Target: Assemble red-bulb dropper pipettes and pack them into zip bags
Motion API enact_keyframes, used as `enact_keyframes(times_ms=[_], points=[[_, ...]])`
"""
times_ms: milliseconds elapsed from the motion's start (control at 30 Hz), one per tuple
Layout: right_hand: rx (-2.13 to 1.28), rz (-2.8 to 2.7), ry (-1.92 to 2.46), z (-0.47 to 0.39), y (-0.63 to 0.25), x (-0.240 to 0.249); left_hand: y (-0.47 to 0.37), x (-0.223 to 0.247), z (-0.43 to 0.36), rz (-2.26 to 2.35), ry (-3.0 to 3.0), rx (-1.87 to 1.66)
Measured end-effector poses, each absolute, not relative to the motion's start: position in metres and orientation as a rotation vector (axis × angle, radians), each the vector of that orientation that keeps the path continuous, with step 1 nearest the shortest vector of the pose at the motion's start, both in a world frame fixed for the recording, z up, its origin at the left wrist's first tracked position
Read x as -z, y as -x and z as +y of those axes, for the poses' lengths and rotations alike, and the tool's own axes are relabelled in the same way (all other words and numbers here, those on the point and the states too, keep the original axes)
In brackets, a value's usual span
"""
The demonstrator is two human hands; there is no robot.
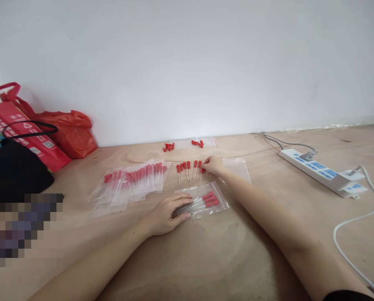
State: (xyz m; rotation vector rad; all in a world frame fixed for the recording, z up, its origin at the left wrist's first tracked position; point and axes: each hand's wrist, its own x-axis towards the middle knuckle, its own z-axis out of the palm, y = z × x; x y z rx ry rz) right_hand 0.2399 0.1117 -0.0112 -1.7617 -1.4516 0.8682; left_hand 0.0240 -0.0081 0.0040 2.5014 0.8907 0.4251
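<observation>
My left hand is closed on the near left end of a clear zip bag, its thumb and fingers on the plastic. Inside that bag lie several droppers with red bulbs and thin clear stems. Farther back, my right hand pinches the red bulb of a dropper at the right end of a loose row. Other loose droppers lie side by side, bulbs toward the wall. Under my right wrist and beyond it rests a flat clear bag.
Overlapping filled bags spread to the left. Loose red bulbs and another clear bag lie by the wall. A power strip with cables stands right. Red bags and a black item sit far left.
</observation>
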Motion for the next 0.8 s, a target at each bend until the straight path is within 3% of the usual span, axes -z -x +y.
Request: enact_keyframes(times_ms=[267, 500, 800], points=[[-1.028, -1.174, 1.455, 0.091, -0.267, 0.011, -0.024, -0.005, -0.008, 0.901, -2.508, -0.411], [-0.961, -0.992, 1.139, 0.047, -0.324, 0.018, -0.023, -0.002, -0.008, 0.900, -2.493, -0.445], [-0.940, -0.907, 1.175, 0.029, -0.329, 0.030, -0.023, -0.003, -0.007, 0.902, -2.523, -0.407]])
